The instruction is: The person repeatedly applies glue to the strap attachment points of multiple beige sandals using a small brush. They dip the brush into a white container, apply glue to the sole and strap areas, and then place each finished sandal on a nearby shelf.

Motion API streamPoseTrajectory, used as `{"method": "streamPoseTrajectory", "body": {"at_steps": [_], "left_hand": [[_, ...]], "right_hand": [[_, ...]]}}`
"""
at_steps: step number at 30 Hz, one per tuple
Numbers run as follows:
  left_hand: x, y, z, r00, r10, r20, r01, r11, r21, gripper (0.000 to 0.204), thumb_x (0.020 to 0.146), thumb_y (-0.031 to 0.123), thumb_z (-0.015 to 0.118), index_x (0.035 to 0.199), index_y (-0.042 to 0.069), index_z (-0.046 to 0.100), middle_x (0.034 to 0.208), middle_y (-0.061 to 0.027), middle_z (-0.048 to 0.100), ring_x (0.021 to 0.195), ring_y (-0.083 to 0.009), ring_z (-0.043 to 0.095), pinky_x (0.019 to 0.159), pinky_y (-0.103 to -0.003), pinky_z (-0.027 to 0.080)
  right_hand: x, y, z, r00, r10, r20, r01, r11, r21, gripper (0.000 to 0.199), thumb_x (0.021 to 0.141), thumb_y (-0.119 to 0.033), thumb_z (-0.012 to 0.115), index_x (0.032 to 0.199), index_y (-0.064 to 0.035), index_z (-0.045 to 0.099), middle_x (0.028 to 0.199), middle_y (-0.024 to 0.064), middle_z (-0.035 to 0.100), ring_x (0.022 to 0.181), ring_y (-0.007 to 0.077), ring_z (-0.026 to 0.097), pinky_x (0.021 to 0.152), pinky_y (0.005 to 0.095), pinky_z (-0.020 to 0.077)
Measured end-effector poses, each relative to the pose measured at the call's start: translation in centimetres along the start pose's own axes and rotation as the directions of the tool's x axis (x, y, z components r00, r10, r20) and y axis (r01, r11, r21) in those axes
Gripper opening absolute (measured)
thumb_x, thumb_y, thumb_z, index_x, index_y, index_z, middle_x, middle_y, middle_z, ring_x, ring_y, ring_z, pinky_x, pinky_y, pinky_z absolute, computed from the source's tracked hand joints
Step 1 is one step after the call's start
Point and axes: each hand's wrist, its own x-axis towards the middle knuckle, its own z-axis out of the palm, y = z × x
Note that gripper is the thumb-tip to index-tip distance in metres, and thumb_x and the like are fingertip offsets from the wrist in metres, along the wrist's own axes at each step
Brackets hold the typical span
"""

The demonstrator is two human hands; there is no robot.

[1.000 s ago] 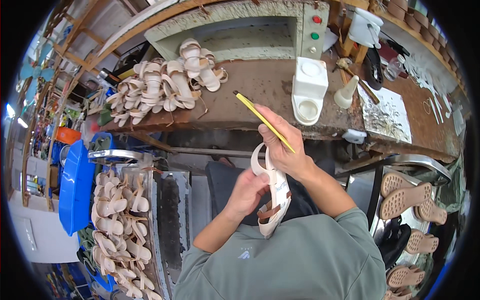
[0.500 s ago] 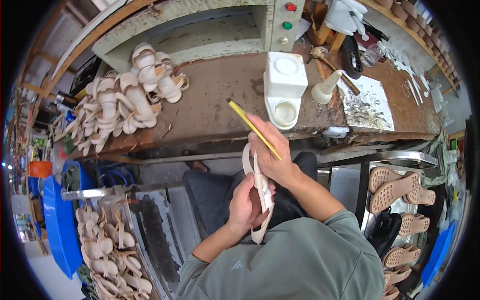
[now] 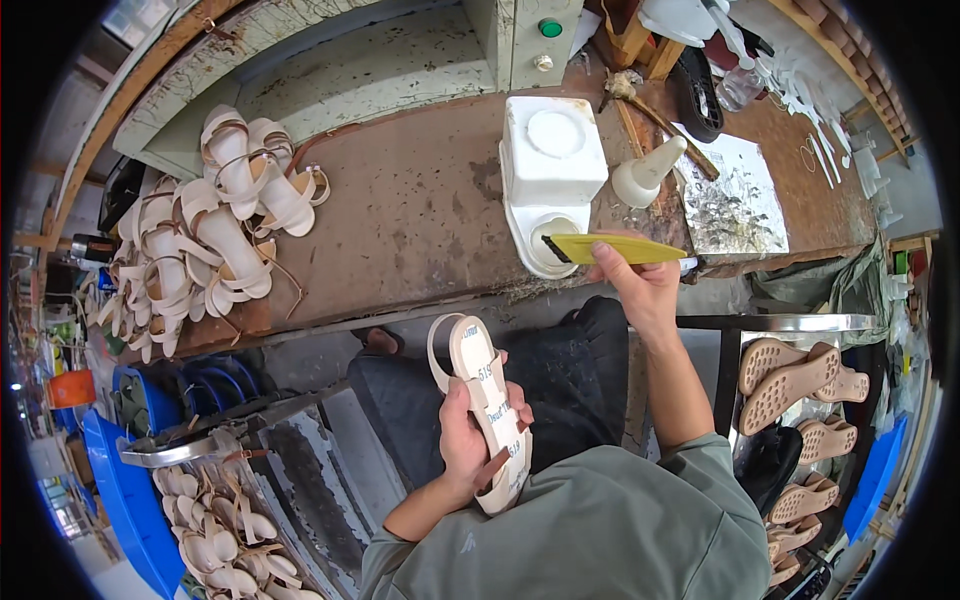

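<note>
In my left hand (image 3: 464, 440), closed around its middle, is a cream sandal upper (image 3: 482, 375) with its printed pale underside facing up. A looped strap stands out at its far end, and a brown strap crosses near my fingers. My right hand (image 3: 645, 290) pinches a brush (image 3: 615, 250) with a flat yellow handle and dark bristles. Its tip is over the round cup at the front of a white glue pot (image 3: 553, 165) on the bench. Whether the bristles touch what is inside I cannot tell.
A white cone-topped bottle (image 3: 645, 175), a hammer (image 3: 665, 125) and a stained paper sheet (image 3: 735, 195) lie right of the pot. Cream sandal uppers (image 3: 225, 235) are heaped on the bench's left. More uppers (image 3: 215, 530) fill a lower left rack; beige soles (image 3: 795, 385) stand at right.
My right hand has moved away from the sandal upper, forward and right, bringing the brush to the glue pot's cup. The upper has turned so its printed underside shows.
</note>
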Motion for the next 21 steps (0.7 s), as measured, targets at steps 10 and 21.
{"method": "streamPoseTrajectory", "body": {"at_steps": [10,21], "left_hand": [[2.7,2.7,-1.1,0.981,0.114,-0.159,-0.114,0.993,0.007,0.054,0.096,0.046,0.031,0.125,0.003,0.047,0.098,-0.0099,0.06,0.083,-0.0182,0.058,0.067,-0.031,0.051],[4.6,4.4,1.4,0.883,0.401,-0.246,-0.379,0.916,0.133,0.043,0.098,0.029,0.031,0.122,-0.002,0.049,0.107,-0.0167,0.061,0.083,-0.0193,0.06,0.072,-0.029,0.051]], "right_hand": [[1.0,1.6,0.0,0.975,-0.16,0.157,0.214,0.873,-0.439,0.012,0.081,-0.008,0.065,0.091,0.0,0.067,0.077,0.0073,0.063,0.064,0.0112,0.056,0.057,0.0249,0.0443],[1.0,1.5,-0.3,0.988,0.152,0.033,-0.144,0.974,-0.176,0.013,0.084,-0.01,0.064,0.086,0.0027,0.066,0.069,0.0038,0.063,0.055,0.0077,0.055,0.05,0.022,0.043]]}}
